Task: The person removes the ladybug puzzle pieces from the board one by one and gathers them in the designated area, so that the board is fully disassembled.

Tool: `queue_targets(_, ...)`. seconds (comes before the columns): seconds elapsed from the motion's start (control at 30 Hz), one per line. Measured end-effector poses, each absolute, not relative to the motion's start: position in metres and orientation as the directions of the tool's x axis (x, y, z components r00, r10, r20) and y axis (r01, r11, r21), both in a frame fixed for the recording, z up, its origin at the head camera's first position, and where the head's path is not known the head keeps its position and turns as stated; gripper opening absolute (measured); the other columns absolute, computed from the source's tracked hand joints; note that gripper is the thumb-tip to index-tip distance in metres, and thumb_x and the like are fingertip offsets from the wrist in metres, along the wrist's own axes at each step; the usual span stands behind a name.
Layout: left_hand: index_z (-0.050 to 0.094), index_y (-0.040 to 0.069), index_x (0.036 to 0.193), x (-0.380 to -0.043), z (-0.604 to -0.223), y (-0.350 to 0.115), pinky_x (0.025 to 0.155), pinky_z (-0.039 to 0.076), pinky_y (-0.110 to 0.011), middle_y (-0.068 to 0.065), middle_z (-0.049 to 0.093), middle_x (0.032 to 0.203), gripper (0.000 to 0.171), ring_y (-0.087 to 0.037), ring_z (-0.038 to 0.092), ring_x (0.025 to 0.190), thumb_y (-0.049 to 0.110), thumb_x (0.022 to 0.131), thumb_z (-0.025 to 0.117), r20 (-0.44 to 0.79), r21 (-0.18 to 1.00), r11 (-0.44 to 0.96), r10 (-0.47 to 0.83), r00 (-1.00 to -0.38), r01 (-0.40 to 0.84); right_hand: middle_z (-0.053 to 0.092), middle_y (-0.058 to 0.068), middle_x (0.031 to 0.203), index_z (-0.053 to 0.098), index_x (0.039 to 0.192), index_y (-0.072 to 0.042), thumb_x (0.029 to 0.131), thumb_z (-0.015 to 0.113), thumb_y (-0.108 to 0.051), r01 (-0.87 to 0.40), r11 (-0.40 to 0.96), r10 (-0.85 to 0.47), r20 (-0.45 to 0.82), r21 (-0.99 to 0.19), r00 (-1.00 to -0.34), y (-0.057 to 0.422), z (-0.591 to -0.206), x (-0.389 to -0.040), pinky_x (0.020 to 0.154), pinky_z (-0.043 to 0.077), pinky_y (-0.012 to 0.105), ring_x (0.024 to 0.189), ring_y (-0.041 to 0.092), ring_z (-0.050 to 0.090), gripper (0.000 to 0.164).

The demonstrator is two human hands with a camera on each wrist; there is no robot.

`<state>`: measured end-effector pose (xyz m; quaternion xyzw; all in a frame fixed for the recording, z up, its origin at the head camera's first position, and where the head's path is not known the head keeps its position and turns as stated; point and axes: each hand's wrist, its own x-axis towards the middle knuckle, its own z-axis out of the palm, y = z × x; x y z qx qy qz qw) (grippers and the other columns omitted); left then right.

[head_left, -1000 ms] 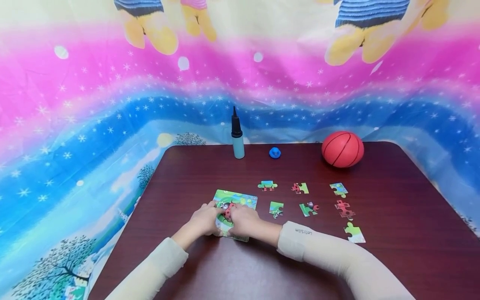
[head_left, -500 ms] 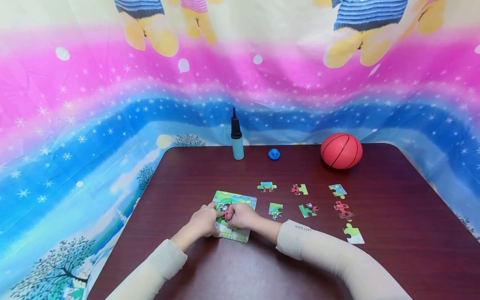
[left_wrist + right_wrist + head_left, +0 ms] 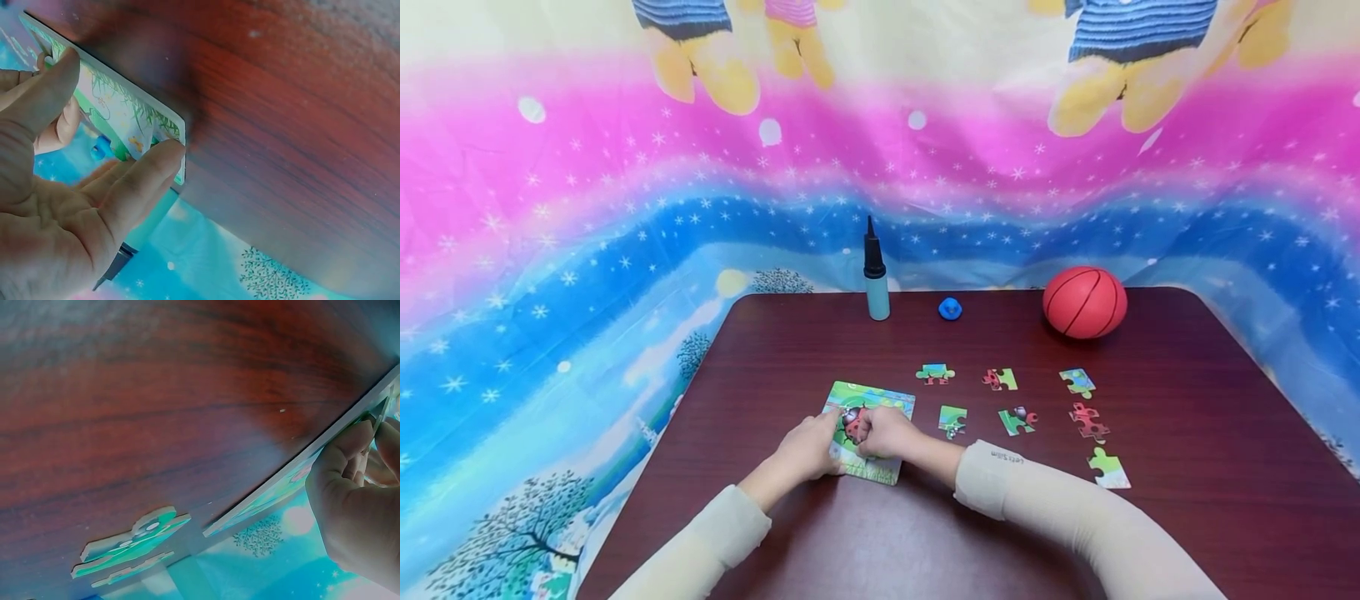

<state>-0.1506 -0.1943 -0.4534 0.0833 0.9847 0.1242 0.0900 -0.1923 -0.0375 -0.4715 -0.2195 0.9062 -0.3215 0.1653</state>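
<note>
A square ladybug picture puzzle [image 3: 876, 473] with a green border lies flat on the dark wooden table. At its left edge is my left hand [image 3: 807, 450], its fingers extended over the picture. The left wrist view shows the thumb [image 3: 147, 175] straight, its tip at the corner of the puzzle [image 3: 128, 103]. My right hand [image 3: 887, 432] is over the middle right of the puzzle, thumb and finger together. In the right wrist view it pinches a thin puzzle piece [image 3: 381, 414], seen edge-on. Its fingers hide part of the ladybug.
Several loose puzzle pieces [image 3: 1017, 419] lie in rows on the right. Farther back stand a hand pump [image 3: 877, 292], a small blue object [image 3: 950, 309] and a red ball [image 3: 1086, 302]. A printed cloth [image 3: 970, 192] hangs behind the table [image 3: 820, 342].
My right hand has drawn its fingers together and moved off the puzzle's front edge, uncovering the grass strip. My left hand has slid slightly back, showing more of the left edge.
</note>
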Motion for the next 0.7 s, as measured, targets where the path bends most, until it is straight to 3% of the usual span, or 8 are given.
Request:
queue_targets(0.13, 0.038, 0.000, 0.130, -0.1493, -0.4545, -0.1934, 0.075, 0.050, -0.043, -0.018, 0.064, 0.106, 0.087, -0.030, 0.062, 0.092, 0.028, 0.064, 0.088, -0.149, 0.270, 0.956, 0.160, -0.976, 0.116, 0.056, -0.008, 0.063, 0.061, 0.067, -0.017, 0.070, 0.079, -0.016, -0.298, 0.703, -0.504, -0.157, -0.645, -0.850, -0.0381, -0.4725, -0.1926, 0.056, 0.043, 0.023, 0.060, 0.008, 0.051, 0.018)
queue_targets(0.3, 0.042, -0.004, 0.130, -0.1480, -0.4545, -0.1927, 0.078, 0.051, -0.042, -0.019, 0.065, 0.105, 0.084, -0.030, 0.063, 0.094, 0.029, 0.066, 0.086, -0.154, 0.240, 0.961, 0.179, -0.972, 0.139, 0.054, -0.008, 0.059, 0.060, 0.066, -0.015, 0.069, 0.079, -0.015, -0.341, 0.698, -0.518, -0.116, -0.630, -0.847, -0.0385, -0.4736, -0.1901, 0.055, 0.042, 0.022, 0.057, 0.007, 0.049, 0.020)
queue_targets(0.43, 0.058, 0.002, 0.105, -0.1480, -0.4554, -0.1930, 0.070, 0.049, -0.038, -0.008, 0.063, 0.086, 0.054, -0.023, 0.060, 0.080, 0.031, 0.068, 0.084, -0.158, 0.197, 0.964, 0.211, -0.965, 0.179, 0.049, -0.008, 0.057, 0.056, 0.065, -0.014, 0.069, 0.078, -0.013, -0.362, 0.700, -0.525, -0.100, -0.616, -0.845, -0.0387, -0.4736, -0.1879, 0.052, 0.039, 0.022, 0.054, 0.008, 0.044, 0.023)
queue_targets(0.53, 0.060, 0.008, 0.084, -0.1480, -0.4555, -0.1941, 0.065, 0.046, -0.036, -0.002, 0.055, 0.077, 0.036, -0.020, 0.054, 0.071, 0.031, 0.069, 0.083, -0.146, 0.173, 0.959, 0.248, -0.958, 0.222, 0.047, -0.007, 0.056, 0.054, 0.065, -0.014, 0.069, 0.078, -0.013, -0.375, 0.708, -0.528, -0.095, -0.598, -0.844, -0.0389, -0.4733, -0.1878, 0.051, 0.038, 0.022, 0.054, 0.009, 0.043, 0.024)
queue_targets(0.7, 0.061, 0.009, 0.078, -0.1468, -0.4552, -0.1957, 0.065, 0.046, -0.037, -0.001, 0.053, 0.079, 0.032, -0.020, 0.054, 0.071, 0.030, 0.069, 0.083, -0.124, 0.165, 0.951, 0.284, -0.951, 0.263, 0.052, -0.008, 0.059, 0.058, 0.066, -0.015, 0.069, 0.078, -0.014, -0.381, 0.700, -0.537, -0.095, -0.604, -0.838, -0.0377, -0.4731, -0.1896, 0.053, 0.040, 0.022, 0.056, 0.008, 0.046, 0.020)
